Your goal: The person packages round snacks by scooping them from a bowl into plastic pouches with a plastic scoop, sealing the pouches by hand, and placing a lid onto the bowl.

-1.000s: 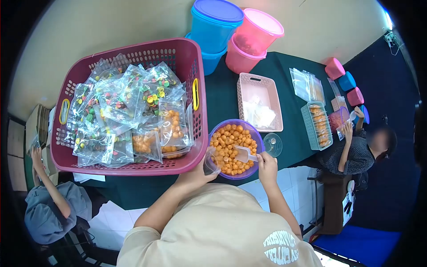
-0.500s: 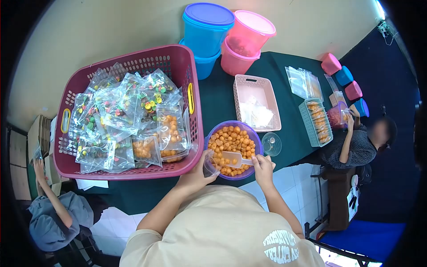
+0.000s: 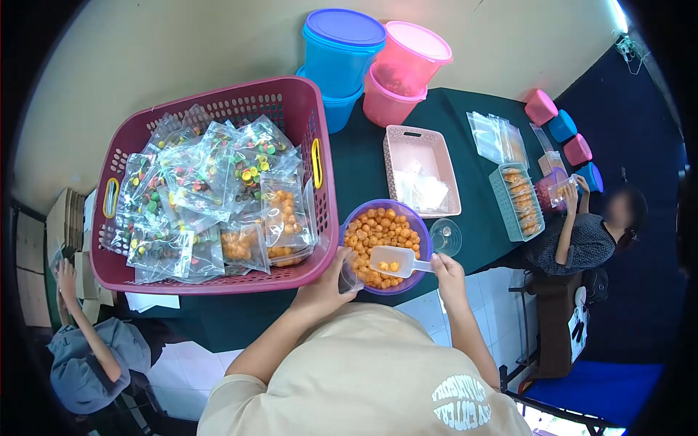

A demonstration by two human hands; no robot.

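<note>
My right hand [image 3: 449, 277] is closed around the handle of a whitish plastic scoop [image 3: 379, 256], which has a few orange snack balls in it. The scoop is over a purple bowl [image 3: 424, 231] filled with round orange snack balls [image 3: 379, 224]. At the bowl's left edge, my left hand [image 3: 323, 288] grips a clear plastic cup [image 3: 352, 277], partly hidden by the fingers. Just right of the bowl stands another clear cup [image 3: 446, 237].
A maroon basket [image 3: 218, 285] of filled snack bags [image 3: 211, 174] stands left. Behind the bowl lies a pink tray [image 3: 449, 174] with small clear packets. Blue tubs [image 3: 338, 58] and pink tubs [image 3: 407, 58] are stacked by the wall. One person [image 3: 592, 232] works at right, another [image 3: 98, 356] at left.
The scoop has come up from among the orange balls and now shows a few inside it. My right hand has shifted slightly right and down.
</note>
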